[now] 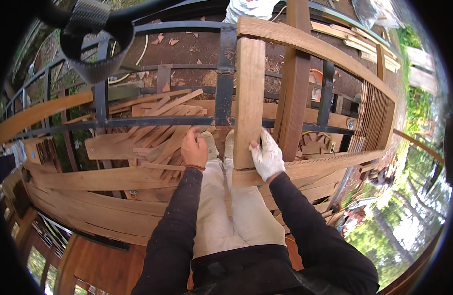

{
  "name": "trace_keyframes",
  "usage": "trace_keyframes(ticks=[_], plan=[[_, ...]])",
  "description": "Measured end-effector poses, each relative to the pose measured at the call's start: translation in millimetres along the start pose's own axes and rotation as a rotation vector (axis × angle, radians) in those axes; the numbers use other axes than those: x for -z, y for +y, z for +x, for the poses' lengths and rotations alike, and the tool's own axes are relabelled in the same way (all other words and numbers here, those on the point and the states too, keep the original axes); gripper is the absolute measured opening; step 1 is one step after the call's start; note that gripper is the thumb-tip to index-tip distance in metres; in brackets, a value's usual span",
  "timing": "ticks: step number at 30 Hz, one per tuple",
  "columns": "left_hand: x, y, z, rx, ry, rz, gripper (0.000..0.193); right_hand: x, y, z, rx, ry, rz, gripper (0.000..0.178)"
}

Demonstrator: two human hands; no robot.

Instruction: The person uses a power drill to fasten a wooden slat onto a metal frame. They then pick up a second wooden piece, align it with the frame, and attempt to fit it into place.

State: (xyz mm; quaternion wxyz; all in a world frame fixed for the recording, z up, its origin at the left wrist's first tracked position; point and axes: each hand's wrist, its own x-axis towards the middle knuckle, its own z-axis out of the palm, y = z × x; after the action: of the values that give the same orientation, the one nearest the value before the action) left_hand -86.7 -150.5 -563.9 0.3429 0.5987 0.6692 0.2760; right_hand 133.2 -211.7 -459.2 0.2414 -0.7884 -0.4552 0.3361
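A pale wooden board [249,101] stands across the end of a wooden frame, between its far rail [305,42] and its near rail [325,166]. My right hand [267,156], in a white glove, grips the board's right edge close to the near rail, with the thumb on its face. To the left of the board, my bare left hand [194,149] hovers with its fingers loosely bent and apart. It appears to hold nothing. Closely set slats [371,115] fill the frame's right end.
Dark metal bars [160,122] run across in front of me, with a brown post [294,78] rising behind the board. Loose wood strips [162,132] lie piled at left, above long planks [103,177]. More lumber [357,42] lies on the ground at far right.
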Motion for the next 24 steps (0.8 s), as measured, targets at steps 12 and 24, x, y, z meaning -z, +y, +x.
trace_keyframes(ticks=[12,24], plan=[[-54.2,-51.0,107.4,-0.409,-0.082,0.83,0.027,-17.6,66.1,-244.3,-0.047,-0.018,0.116,0.024],[-17.6,-104.0,174.4,-0.459,-0.198,0.912,0.035,-125.7,294.2,-332.6,-1.033,-0.03,0.347,0.034]])
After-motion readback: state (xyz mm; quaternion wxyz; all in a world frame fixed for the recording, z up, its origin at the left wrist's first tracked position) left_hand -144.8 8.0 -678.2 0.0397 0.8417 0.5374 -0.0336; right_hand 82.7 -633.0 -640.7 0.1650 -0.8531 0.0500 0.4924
